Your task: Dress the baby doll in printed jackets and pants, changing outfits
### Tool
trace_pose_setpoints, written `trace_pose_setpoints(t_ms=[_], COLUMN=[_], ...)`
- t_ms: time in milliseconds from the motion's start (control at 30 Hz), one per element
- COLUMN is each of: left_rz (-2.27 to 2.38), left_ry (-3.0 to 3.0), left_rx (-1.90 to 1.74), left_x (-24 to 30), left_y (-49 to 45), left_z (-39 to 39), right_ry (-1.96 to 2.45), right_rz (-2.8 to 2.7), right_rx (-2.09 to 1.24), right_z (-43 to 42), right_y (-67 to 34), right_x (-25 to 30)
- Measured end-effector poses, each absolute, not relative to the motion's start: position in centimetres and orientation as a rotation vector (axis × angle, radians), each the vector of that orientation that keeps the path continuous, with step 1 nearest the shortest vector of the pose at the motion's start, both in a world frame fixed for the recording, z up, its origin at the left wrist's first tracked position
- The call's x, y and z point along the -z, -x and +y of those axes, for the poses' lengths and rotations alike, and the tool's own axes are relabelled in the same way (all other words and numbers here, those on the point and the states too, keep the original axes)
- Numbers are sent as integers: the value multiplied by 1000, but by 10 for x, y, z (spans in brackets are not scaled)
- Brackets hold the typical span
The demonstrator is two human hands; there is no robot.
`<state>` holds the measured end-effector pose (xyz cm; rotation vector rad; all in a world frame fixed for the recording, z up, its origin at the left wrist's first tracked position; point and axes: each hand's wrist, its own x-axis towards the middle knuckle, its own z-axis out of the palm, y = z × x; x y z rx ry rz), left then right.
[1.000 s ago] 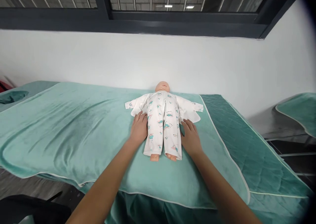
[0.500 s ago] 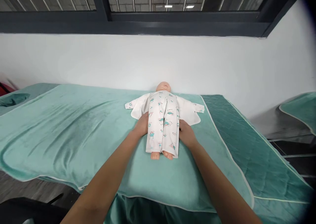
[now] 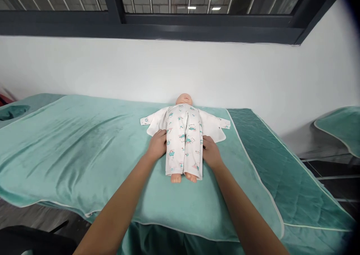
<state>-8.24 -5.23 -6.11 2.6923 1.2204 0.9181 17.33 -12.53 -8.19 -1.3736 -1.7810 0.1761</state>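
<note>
A baby doll (image 3: 184,98) lies on its back, its head toward the wall. White printed trousers (image 3: 183,138) cover it from the chest down, and the bare feet (image 3: 176,178) stick out of the hems. Beneath them a white jacket (image 3: 157,120) is spread, with both sleeves stretched out sideways. At the left edge of the trousers, my left hand (image 3: 158,145) is closed with its fingers curled against the cloth. My right hand (image 3: 211,152) grips the opposite edge at about the same height. The fingertips of both hands are partly hidden by the trousers.
A light green blanket (image 3: 84,146) with pale piping covers the bed, wrinkled on the left. Darker quilted bedding (image 3: 270,150) shows on the right. Behind are a white wall (image 3: 135,67) and a dark window frame (image 3: 197,32). A black object (image 3: 36,240) stands at the lower left.
My left hand has shifted slightly outward, and more of its fingers show beside the trousers. My right hand stays at its edge. The whole view has moved a little.
</note>
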Motion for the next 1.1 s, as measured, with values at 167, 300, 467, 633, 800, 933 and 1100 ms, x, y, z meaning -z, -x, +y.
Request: trace_pose_setpoints(t_ms=[167,300,467,633,800,933,1100], left_rz=[1168,1170,1178,1244,1403,1678,2157], left_ry=[-2697,-2665,-2668,-2641,-2558,-2371,-2068], left_rx=[-1000,-973,-869,-813,-777,-899,-921], left_x=[65,69,69,63,62,66,69], left_y=[91,93,93,92,91,98,109], left_z=[-70,-73,-71,-74,-76,-64,-44], right_ry=[1364,1368,1403,1530,1495,1674,2128], right_rz=[-1775,-1789,-1825,-1776,-1488,-1407,-1377], right_rx=[-177,-244,-297,-332,-408,-66,130], right_z=[-127,-129,-129,-131,-129,-115,-107], right_y=[-172,-171,-172,-172,-172,-198,-254], right_x=[80,77,74,75,82,87,90])
